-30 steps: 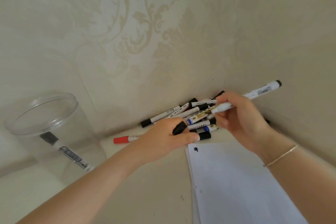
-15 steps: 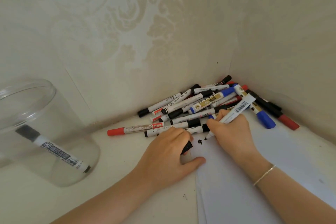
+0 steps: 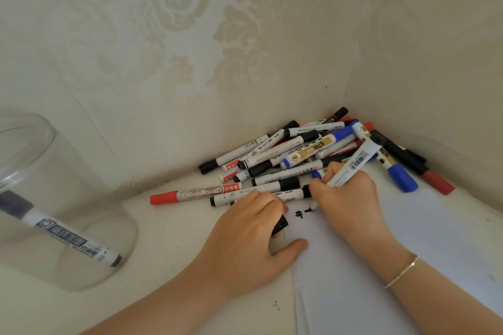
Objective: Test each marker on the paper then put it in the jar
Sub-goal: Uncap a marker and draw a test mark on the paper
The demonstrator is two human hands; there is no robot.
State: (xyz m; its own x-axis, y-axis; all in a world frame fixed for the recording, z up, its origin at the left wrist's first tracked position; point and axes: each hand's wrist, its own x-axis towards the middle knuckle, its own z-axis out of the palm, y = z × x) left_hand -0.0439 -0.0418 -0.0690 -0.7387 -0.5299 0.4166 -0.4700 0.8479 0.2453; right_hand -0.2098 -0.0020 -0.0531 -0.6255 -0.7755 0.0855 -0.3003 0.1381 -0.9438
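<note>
My right hand (image 3: 348,198) grips a white marker (image 3: 353,164) with its tip down on the white paper (image 3: 408,253), beside a small black mark (image 3: 300,214). My left hand (image 3: 250,236) rests on the paper's left edge, its fingers curled round a black cap (image 3: 280,224). A pile of markers (image 3: 294,155) with black, blue and red caps lies in the corner behind both hands. At the left stands a clear jar (image 3: 54,198) with one black-capped marker (image 3: 62,228) leaning inside it.
Patterned walls meet in a corner right behind the marker pile. A red-capped marker (image 3: 196,193) lies apart on the pale tabletop (image 3: 163,294) between the jar and the hands. A blue-capped marker (image 3: 394,168) and a red-ended one (image 3: 435,181) lie at the paper's far right.
My right hand came down from above the pile and set the marker's tip on the paper, drawing a short black stroke. My left hand with the cap settled onto the paper's edge.
</note>
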